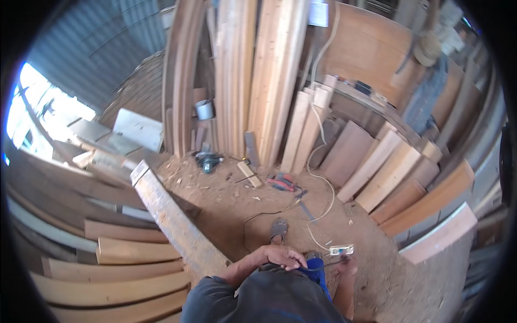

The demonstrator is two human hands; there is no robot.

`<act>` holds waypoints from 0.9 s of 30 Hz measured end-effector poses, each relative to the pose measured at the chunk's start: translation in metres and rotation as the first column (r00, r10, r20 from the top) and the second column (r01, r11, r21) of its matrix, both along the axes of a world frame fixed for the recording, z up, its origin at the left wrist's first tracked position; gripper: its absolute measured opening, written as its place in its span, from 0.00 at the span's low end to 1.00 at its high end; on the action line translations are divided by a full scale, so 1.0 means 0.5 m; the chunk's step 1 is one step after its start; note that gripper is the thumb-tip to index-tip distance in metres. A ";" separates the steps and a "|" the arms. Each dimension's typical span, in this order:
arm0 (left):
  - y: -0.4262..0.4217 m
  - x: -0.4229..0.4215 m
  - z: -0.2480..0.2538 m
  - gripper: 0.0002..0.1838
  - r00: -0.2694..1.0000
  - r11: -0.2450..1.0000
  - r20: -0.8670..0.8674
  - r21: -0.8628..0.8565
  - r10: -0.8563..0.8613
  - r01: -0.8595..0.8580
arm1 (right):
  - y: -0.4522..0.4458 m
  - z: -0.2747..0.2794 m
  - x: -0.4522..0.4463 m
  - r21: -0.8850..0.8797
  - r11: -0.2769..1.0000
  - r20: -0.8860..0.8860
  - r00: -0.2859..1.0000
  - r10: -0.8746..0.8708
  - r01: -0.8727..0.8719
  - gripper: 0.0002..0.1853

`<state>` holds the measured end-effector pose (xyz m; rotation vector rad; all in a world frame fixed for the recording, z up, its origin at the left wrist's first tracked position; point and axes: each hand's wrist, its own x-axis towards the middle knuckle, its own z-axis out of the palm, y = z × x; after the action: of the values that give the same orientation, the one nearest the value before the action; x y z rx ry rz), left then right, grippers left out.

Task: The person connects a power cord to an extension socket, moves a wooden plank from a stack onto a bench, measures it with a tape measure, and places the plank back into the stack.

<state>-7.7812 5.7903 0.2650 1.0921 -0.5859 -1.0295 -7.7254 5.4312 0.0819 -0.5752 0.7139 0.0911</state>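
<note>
A dark power cord (323, 267) runs between my two hands in front of my body. My left hand (285, 257) is closed round the cord at waist height, with its fingers curled. On the other side, my right hand (348, 265) is closed at the cord's far end. Just beyond its fingers is a white extension socket (341, 250), with a pale cable (319, 242) leading away from it. Whether the right hand also grips the socket, and whether a plug sits in it, I cannot make out. A blue thing (315, 272) shows below the cord.
Ahead on the dirt floor lie a red power tool (284, 182), a dark green power tool (207, 161) and a wood block (249, 175). A long worn beam (177, 220) slants at left. Planks (231, 81) lean at the back; more boards (388, 172) line the right.
</note>
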 end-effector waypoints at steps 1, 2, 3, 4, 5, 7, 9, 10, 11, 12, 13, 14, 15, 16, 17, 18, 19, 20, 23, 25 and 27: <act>0.030 0.006 0.010 0.19 1.000 0.998 0.006 0.064 -0.002 0.001 | -0.005 0.033 0.027 -0.078 0.997 -0.123 0.992 -0.002 -0.008 0.07; 0.051 0.006 -0.005 0.19 0.991 0.982 0.131 0.179 0.032 -0.056 | -0.011 0.043 0.046 -0.040 0.998 -0.058 0.997 0.048 -0.050 0.06; 0.072 0.011 -0.030 0.20 0.966 0.951 0.253 0.285 0.047 -0.120 | -0.015 0.051 0.057 -0.004 0.996 0.006 0.996 0.089 -0.089 0.06; 0.090 0.012 -0.053 0.21 0.929 0.904 0.368 0.381 0.043 -0.193 | -0.017 0.059 0.065 0.032 0.991 0.070 0.990 0.126 -0.128 0.06; 0.099 0.004 -0.066 0.23 0.855 0.875 0.492 0.328 0.163 -0.355 | 0.010 0.099 0.067 -0.028 0.984 0.055 0.982 0.178 -0.177 0.06; 0.085 0.015 -0.089 0.25 0.853 0.786 0.398 0.380 0.337 -0.488 | 0.131 0.226 0.058 -0.143 0.953 0.018 0.962 0.271 -0.266 0.06; 0.053 0.035 -0.103 0.26 0.834 0.732 0.166 0.411 0.526 -0.544 | 0.228 0.295 0.039 -0.116 0.900 0.068 0.900 0.430 -0.421 0.05; 0.035 0.048 -0.106 0.27 0.795 0.731 -0.024 0.409 0.607 -0.546 | 0.264 0.289 0.027 -0.132 0.851 0.041 0.855 0.517 -0.508 0.04; 0.016 0.063 -0.111 0.28 0.722 0.731 -0.213 0.406 0.659 -0.548 | 0.297 0.283 0.014 -0.147 0.795 0.014 0.802 0.597 -0.589 0.04; 0.002 0.081 -0.126 0.28 0.766 0.783 -0.243 0.391 0.595 -0.484 | 0.324 0.285 -0.009 -0.262 0.670 0.074 0.677 0.732 -0.695 0.04; -0.009 0.101 -0.147 0.28 0.805 0.828 -0.271 0.373 0.528 -0.418 | 0.345 0.283 -0.032 -0.383 0.522 0.112 0.523 0.845 -0.762 0.04; -0.025 0.116 -0.161 0.28 0.837 0.867 -0.297 0.354 0.459 -0.350 | 0.352 0.247 -0.054 -0.367 0.462 0.122 0.450 0.885 -0.808 0.04; -0.054 0.109 -0.161 0.29 0.795 0.759 -0.160 0.454 0.585 -0.467 | 0.357 0.224 -0.070 -0.321 0.483 0.134 0.466 0.875 -0.815 0.05; -0.055 0.107 -0.161 0.29 0.819 0.719 -0.063 0.520 0.571 -0.461 | 0.358 0.205 -0.078 -0.274 0.504 0.145 0.483 0.864 -0.819 0.06; -0.055 0.100 -0.146 0.29 0.838 0.673 0.032 0.581 0.545 -0.459 | 0.355 0.230 -0.075 -0.194 0.489 0.169 0.463 0.870 -0.850 0.08; -0.057 0.081 -0.087 0.26 0.802 0.562 0.149 0.640 0.578 -0.524 | 0.349 0.274 -0.069 -0.115 0.471 0.197 0.445 0.874 -0.875 0.11; -0.059 0.062 -0.029 0.24 0.761 0.438 0.261 0.688 0.594 -0.578 | 0.342 0.298 -0.063 -0.033 0.448 0.224 0.430 0.874 -0.893 0.13; -0.051 0.056 -0.036 0.23 0.760 0.420 0.379 0.661 0.529 -0.622 | 0.331 0.283 -0.058 -0.008 0.447 0.156 0.441 0.884 -0.894 0.16; -0.043 0.035 -0.086 0.22 0.661 0.388 0.687 0.545 0.301 -0.743 | 0.276 0.193 -0.047 0.089 0.498 0.035 0.503 0.864 -0.862 0.23; -0.039 0.026 -0.075 0.21 0.717 0.591 0.696 0.563 0.038 -0.578 | 0.252 0.146 -0.029 0.201 0.587 0.072 0.609 0.790 -0.784 0.26; -0.048 0.007 -0.063 0.20 0.744 0.721 0.655 0.579 -0.132 -0.382 | 0.247 0.133 0.000 0.155 0.615 0.003 0.623 0.783 -0.773 0.27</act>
<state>-7.7778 5.7661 0.2336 2.2053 -0.6796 -0.6973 -7.7255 5.5547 0.1485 -0.7173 0.4624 0.9909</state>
